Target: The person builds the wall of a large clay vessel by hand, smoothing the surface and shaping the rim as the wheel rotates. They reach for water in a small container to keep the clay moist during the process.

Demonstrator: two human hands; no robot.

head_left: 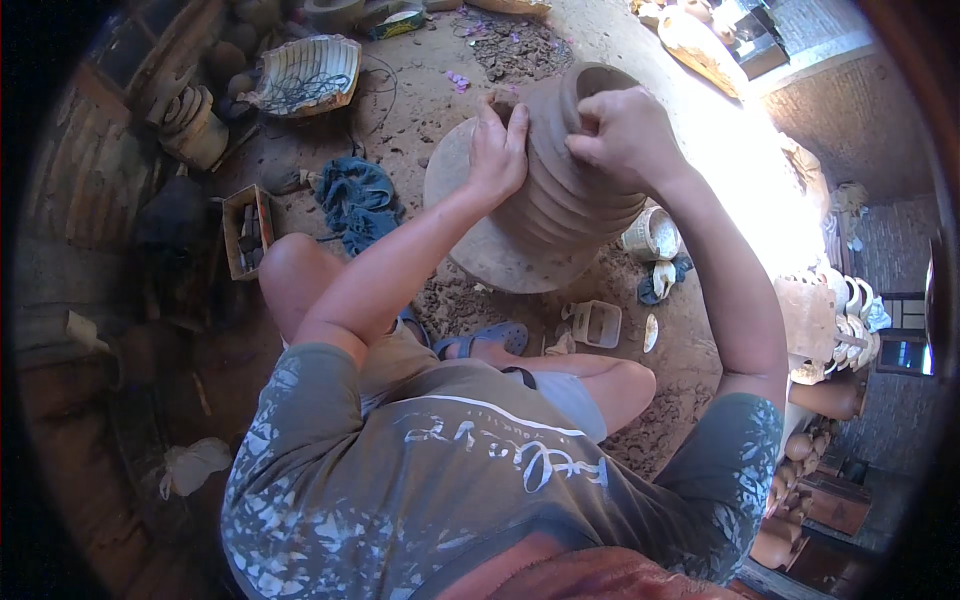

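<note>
A grey clay pot (575,190) with stacked coil ridges round its wall stands on a round, clay-smeared wheel head (470,240). My left hand (498,150) lies against the pot's outer left side, thumb raised and apart from the fingers. At the open top, my right hand (632,138) is closed on the rim, its fingers curled and its thumb on the near side. The far fingertips of that hand are partly hidden, so I cannot tell whether it holds a loose strip of clay.
Right of the wheel sits a pale bucket (660,232). A plastic tub (597,325) lies near my foot. To the left are a blue cloth (357,200), a wooden box (248,232) and a ribbed container (308,75). Pots (797,447) line the right side.
</note>
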